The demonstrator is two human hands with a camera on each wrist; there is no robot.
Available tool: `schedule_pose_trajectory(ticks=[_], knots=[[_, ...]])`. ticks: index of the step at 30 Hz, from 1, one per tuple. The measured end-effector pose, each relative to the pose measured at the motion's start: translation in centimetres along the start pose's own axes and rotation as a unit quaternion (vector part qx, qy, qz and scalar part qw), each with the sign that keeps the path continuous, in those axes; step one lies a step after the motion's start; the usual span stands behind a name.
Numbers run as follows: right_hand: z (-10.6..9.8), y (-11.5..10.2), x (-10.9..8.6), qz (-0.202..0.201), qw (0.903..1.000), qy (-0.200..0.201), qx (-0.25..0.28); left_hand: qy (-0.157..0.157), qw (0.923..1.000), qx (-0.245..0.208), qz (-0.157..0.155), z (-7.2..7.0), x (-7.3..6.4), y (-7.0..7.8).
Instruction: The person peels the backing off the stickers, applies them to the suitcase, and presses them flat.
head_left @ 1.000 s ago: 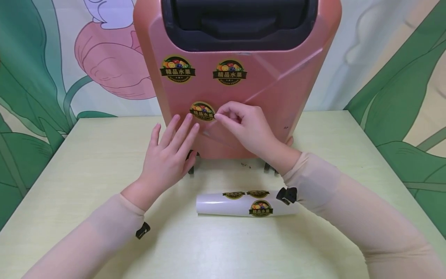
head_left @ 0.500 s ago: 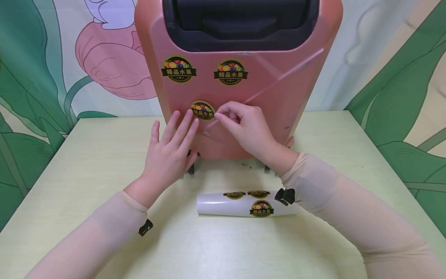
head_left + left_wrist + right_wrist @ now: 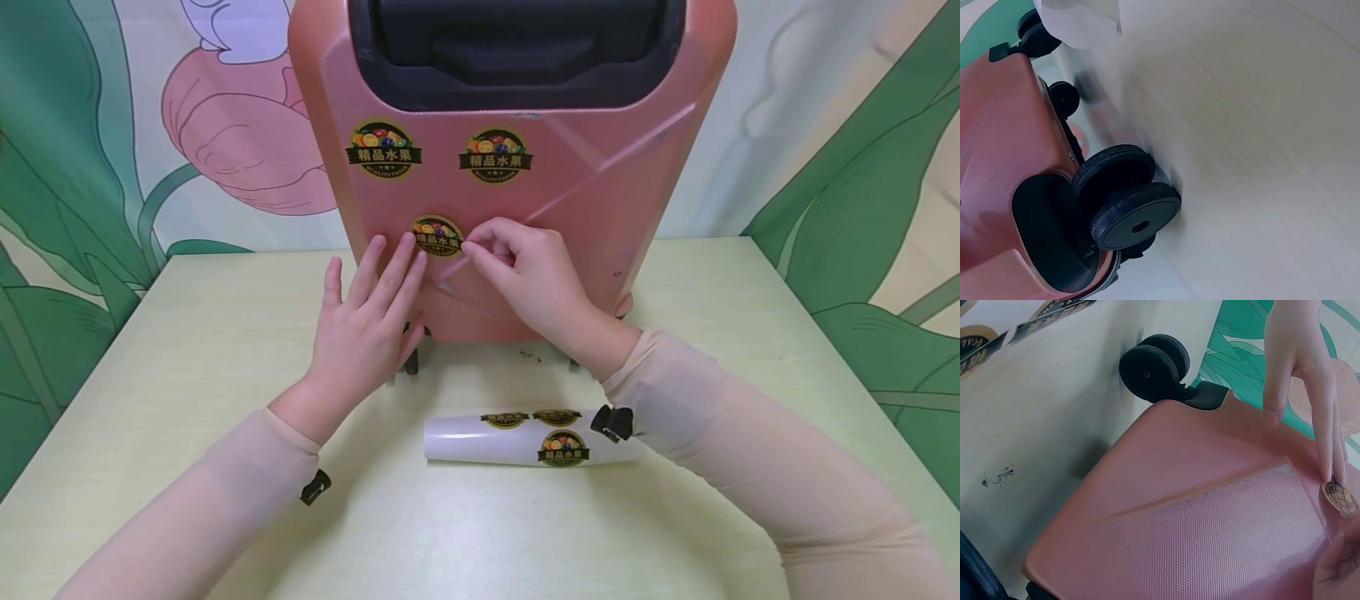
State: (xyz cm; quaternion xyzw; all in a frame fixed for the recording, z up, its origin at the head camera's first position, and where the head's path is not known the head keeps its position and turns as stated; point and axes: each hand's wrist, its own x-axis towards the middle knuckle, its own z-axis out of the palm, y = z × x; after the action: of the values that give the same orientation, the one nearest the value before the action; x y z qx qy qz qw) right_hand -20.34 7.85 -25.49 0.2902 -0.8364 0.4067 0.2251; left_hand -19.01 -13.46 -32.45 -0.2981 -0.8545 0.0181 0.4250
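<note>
A pink suitcase (image 3: 570,200) stands upright on the table, two round fruit stickers on its upper front: one sticker (image 3: 384,150) at the left, another sticker (image 3: 496,156) nearer the middle. Below them is a third round sticker (image 3: 438,234), slightly tilted. My right hand (image 3: 528,271) pinches its right edge between thumb and fingertip. Straight fingers of my left hand (image 3: 367,321) touch its left edge. In the right wrist view the left hand (image 3: 1307,381) reaches down to the sticker (image 3: 1339,499), and part of the right hand (image 3: 1338,565) shows. No hand appears in the left wrist view.
A white roll of sticker sheet (image 3: 480,442) lies on the table (image 3: 480,533) before the suitcase, its right end behind the right sleeve. Black wheels (image 3: 1135,215) hold the suitcase off the tabletop. Behind it hangs a backdrop (image 3: 247,142) with painted plants.
The pinched sticker has risen very slightly on the suitcase front. My left hand has shifted a little up with it, while the right hand keeps its pinch almost in place.
</note>
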Motion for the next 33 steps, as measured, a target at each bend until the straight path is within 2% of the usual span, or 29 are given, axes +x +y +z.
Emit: schedule_pose_trajectory(ticks=[6, 16, 19, 22, 25, 29, 31, 33], knots=[[-0.1, 0.0, 0.0, -0.006, 0.9997, 0.005, -0.025, -0.022, 0.9997, 0.007, -0.007, -0.1, 0.0, 0.0], [-0.6, -0.2, -0.2, -0.008, 0.9978, 0.007, -0.065, -0.021, 0.9996, 0.018, -0.005, -0.1, 0.0, 0.0], [-1.1, -0.2, -0.2, -0.017, 0.9971, 0.022, -0.07, -0.026, 0.9995, 0.017, -0.004, -0.1, 0.0, 0.1], [-1.8, -0.1, 0.0, -0.053, 0.9948, 0.056, -0.067, -0.033, 0.9993, 0.013, -0.004, 0.0, 0.0, 0.1], [-3.0, -0.3, 0.7, -0.132, 0.9825, 0.1, -0.085, -0.034, 0.9994, 0.012, -0.002, 0.0, 0.0, 0.1], [-5.0, -0.8, 2.1, -0.235, 0.947, 0.161, -0.148, -0.019, 0.9998, 0.009, 0.005, 0.2, 0.0, -0.2], [-6.0, -1.0, 2.8, -0.252, 0.9339, 0.168, -0.189, -0.002, 0.9999, 0.007, 0.007, 0.4, 0.1, -0.5], [-6.8, -1.1, 3.3, -0.248, 0.9279, 0.157, -0.23, 0.017, 0.9998, 0.007, 0.01, 0.5, 0.3, -0.7]])
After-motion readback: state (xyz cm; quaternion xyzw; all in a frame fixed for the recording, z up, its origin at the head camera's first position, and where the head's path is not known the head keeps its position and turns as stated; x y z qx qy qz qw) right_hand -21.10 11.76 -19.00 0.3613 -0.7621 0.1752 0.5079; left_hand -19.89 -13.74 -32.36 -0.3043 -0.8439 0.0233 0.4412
